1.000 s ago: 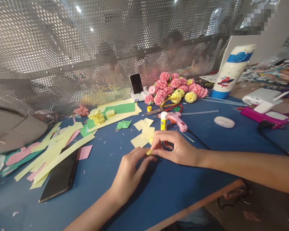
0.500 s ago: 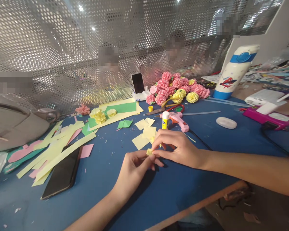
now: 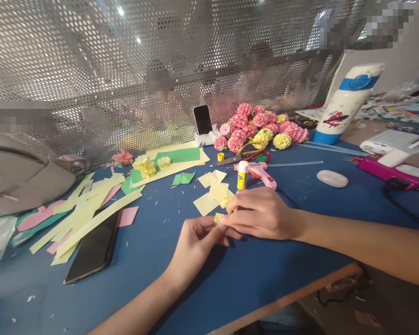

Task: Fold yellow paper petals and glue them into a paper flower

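Observation:
Between my two hands is a small folded piece of yellow paper (image 3: 218, 217). My left hand (image 3: 199, 235) pinches it from below between thumb and fingers. The fingertips of my right hand (image 3: 261, 214) close on its right side, partly hiding it. Just beyond my hands lie several yellow paper squares (image 3: 205, 204). An uncapped glue stick (image 3: 242, 176) stands upright behind my right hand, its yellow cap (image 3: 220, 157) farther back. A pink glue gun (image 3: 263, 173) and scissors (image 3: 230, 160) lie behind it.
Pink and yellow paper flowers (image 3: 246, 124) are heaped at the back, near a propped phone (image 3: 203, 120). A bottle (image 3: 347, 104) and a magenta power strip (image 3: 387, 172) stand right. Left are paper strips (image 3: 97, 218), a dark phone (image 3: 92, 251) and a grey bag (image 3: 24, 177).
The fingers of my right hand have curled lower over the folded yellow paper. My left hand keeps its pinch. The whole view has shifted slightly.

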Demonstrator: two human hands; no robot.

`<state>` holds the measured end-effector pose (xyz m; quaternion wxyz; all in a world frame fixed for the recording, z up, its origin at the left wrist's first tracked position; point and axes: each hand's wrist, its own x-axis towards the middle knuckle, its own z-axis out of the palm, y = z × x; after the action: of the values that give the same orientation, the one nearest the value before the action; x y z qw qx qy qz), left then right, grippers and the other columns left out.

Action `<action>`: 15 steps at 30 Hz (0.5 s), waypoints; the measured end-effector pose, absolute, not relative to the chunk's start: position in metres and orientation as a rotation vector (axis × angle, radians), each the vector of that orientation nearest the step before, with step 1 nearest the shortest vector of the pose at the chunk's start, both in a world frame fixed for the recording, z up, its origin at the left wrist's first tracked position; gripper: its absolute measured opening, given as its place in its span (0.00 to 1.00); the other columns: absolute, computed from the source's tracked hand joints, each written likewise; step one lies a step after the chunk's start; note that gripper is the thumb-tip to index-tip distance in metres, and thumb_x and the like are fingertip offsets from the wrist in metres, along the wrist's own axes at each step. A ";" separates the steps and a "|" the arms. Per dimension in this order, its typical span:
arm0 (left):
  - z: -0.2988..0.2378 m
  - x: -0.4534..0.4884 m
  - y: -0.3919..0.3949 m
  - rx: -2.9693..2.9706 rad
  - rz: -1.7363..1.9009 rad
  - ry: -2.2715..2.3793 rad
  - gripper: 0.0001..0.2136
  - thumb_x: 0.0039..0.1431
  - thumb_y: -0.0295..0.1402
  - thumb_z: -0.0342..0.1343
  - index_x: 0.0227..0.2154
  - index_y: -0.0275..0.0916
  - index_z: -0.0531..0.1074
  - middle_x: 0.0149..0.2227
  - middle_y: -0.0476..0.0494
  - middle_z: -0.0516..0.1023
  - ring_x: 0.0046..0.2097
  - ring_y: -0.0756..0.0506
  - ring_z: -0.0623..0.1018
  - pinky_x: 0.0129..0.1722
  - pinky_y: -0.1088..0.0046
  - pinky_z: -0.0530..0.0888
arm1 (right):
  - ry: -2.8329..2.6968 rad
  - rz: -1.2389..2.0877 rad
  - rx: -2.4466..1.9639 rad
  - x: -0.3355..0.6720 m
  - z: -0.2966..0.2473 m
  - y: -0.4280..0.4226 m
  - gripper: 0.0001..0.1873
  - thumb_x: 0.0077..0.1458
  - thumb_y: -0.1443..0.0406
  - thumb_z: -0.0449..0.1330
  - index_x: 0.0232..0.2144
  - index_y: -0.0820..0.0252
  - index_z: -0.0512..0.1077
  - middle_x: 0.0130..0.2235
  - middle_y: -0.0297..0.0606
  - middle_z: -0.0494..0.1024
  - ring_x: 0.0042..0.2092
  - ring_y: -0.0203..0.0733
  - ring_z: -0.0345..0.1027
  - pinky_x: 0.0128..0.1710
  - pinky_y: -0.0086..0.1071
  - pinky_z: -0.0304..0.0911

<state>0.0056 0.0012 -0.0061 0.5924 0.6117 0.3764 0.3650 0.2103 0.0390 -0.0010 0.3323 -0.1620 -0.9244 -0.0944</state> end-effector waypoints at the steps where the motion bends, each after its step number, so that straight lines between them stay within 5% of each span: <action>1: -0.006 0.005 0.001 1.423 0.853 0.882 0.15 0.62 0.40 0.57 0.31 0.33 0.81 0.31 0.39 0.83 0.30 0.48 0.74 0.34 0.74 0.70 | -2.420 -0.217 -0.417 0.210 -0.001 0.040 0.06 0.63 0.64 0.58 0.38 0.56 0.76 0.36 0.37 0.76 0.33 0.37 0.66 0.32 0.32 0.56; 8: -0.005 0.007 0.000 1.493 0.872 0.937 0.15 0.62 0.41 0.57 0.30 0.33 0.79 0.28 0.42 0.81 0.29 0.49 0.72 0.32 0.76 0.70 | -2.077 0.749 -0.667 0.202 -0.001 0.035 0.06 0.63 0.63 0.58 0.39 0.60 0.72 0.36 0.36 0.73 0.31 0.32 0.65 0.26 0.25 0.58; 15: -0.008 0.004 0.001 1.696 0.833 1.022 0.17 0.65 0.39 0.53 0.23 0.35 0.74 0.25 0.47 0.74 0.29 0.49 0.70 0.31 0.77 0.66 | -2.041 1.000 -0.768 0.199 0.003 0.032 0.09 0.63 0.60 0.59 0.35 0.61 0.71 0.33 0.33 0.72 0.30 0.32 0.63 0.27 0.26 0.56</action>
<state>0.0035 0.0013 -0.0081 0.4766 0.6942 0.4181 0.3407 0.1988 0.0323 0.0027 0.3629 -0.2983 -0.7927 0.3886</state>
